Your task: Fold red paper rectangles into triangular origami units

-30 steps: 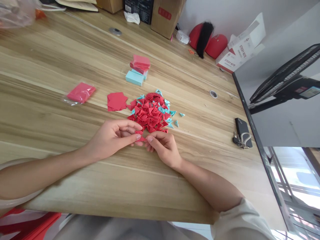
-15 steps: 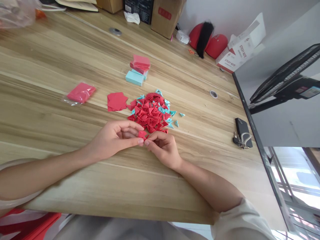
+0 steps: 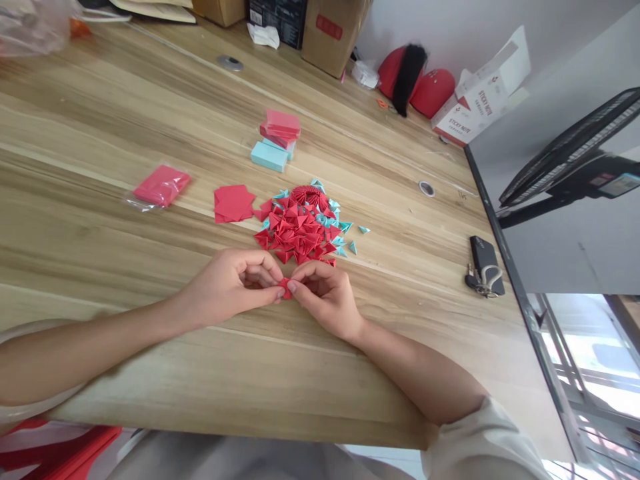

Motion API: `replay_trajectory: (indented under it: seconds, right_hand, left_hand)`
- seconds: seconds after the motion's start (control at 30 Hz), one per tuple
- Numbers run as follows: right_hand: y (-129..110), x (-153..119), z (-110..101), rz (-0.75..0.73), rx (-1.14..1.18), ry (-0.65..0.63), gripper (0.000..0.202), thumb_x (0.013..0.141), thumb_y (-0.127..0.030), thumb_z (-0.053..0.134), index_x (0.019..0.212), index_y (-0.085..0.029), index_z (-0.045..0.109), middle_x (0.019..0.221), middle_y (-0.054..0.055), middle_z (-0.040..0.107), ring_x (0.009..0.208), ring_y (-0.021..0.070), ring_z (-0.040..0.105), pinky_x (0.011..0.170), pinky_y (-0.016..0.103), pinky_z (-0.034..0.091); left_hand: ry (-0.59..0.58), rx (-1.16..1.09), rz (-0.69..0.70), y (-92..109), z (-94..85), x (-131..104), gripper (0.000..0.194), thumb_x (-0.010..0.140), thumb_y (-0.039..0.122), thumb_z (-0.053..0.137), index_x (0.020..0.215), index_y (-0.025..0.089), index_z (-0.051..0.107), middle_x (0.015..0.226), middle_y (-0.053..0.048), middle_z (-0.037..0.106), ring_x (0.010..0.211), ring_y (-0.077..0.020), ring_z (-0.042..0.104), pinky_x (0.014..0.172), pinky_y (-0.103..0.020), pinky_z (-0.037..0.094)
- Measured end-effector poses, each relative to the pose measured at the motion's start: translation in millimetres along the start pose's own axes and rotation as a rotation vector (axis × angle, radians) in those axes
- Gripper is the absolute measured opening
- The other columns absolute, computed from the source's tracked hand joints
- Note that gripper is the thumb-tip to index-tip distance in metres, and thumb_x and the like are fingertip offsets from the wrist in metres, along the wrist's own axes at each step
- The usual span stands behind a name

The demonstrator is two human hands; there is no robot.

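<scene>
Between both hands is a small folded piece of red paper point(image 3: 285, 288), mostly covered by fingers. My left hand point(image 3: 233, 283) pinches its left side with thumb and fingertips. On its right side, the thumb and curled fingers of my right hand point(image 3: 327, 297) press on it. Just beyond the hands lies a heap of folded red paper triangles point(image 3: 300, 230), with blue paper triangles point(image 3: 330, 217) around its right and back edges. A round pleated red paper piece point(image 3: 309, 195) sits at the back of the heap. Left of it are loose red paper sheets point(image 3: 233, 203).
A wrapped red paper pack point(image 3: 163, 186) lies to the left. Farther back stand stacked red packs point(image 3: 281, 127) and blue packs point(image 3: 270, 155). At right are a black case with keys point(image 3: 485, 263) and a black fan point(image 3: 575, 150). Boxes point(image 3: 335, 33) line the back.
My left hand has moved slightly down toward me. The red paper has come lower, and less of it shows between the fingers. My right hand has hardly moved.
</scene>
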State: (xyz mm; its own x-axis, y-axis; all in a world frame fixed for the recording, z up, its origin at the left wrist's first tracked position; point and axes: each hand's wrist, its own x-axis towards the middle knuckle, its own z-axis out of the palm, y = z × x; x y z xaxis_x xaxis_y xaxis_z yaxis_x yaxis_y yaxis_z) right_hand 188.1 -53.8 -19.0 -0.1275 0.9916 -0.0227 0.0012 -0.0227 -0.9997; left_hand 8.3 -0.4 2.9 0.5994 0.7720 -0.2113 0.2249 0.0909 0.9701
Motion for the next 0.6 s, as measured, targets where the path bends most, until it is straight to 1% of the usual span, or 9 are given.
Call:
replay_trajectory:
  seconds: [0.27, 0.47, 0.6]
  right_hand:
    - [2.4, -0.8, 0.5, 0.053, -0.019, 0.059, 0.033, 0.075, -0.048, 0.073, 0.068, -0.02, 0.058, 0.064, 0.002, 0.063, 0.058, 0.0127, 0.058, 0.055, 0.027, 0.048]
    - [1.7, -1.1, 0.5, 0.074, 0.032, 0.07, 0.035, 0.071, -0.05, 0.077, 0.068, -0.02, 0.06, 0.067, 0.003, 0.066, 0.061, 0.0139, 0.06, 0.056, 0.028, 0.049]
    - [-2.1, 0.5, 0.1, 0.068, 0.053, 0.05, 0.034, 0.07, -0.049, 0.079, 0.07, -0.019, 0.064, 0.065, 0.002, 0.067, 0.058, 0.0126, 0.06, 0.052, 0.026, 0.048]
  left_hand:
    - [0.034, 0.047, 0.022, 1.3, -0.3, -1.1, 0.013, 0.071, 0.032, 0.073, 0.07, 0.019, 0.068, 0.065, 0.0, 0.073, 0.059, -0.0139, 0.067, 0.053, -0.018, 0.052]
    - [0.066, 0.092, 0.038, 1.7, 0.3, -0.5, 0.012, 0.07, 0.031, 0.07, 0.069, 0.02, 0.069, 0.064, 0.0, 0.072, 0.058, -0.0136, 0.065, 0.053, -0.019, 0.051]
    - [0.083, 0.107, 0.055, -1.3, -0.7, 0.1, 0.013, 0.071, 0.032, 0.07, 0.071, 0.019, 0.07, 0.066, -0.001, 0.073, 0.06, -0.0138, 0.065, 0.054, -0.019, 0.051]
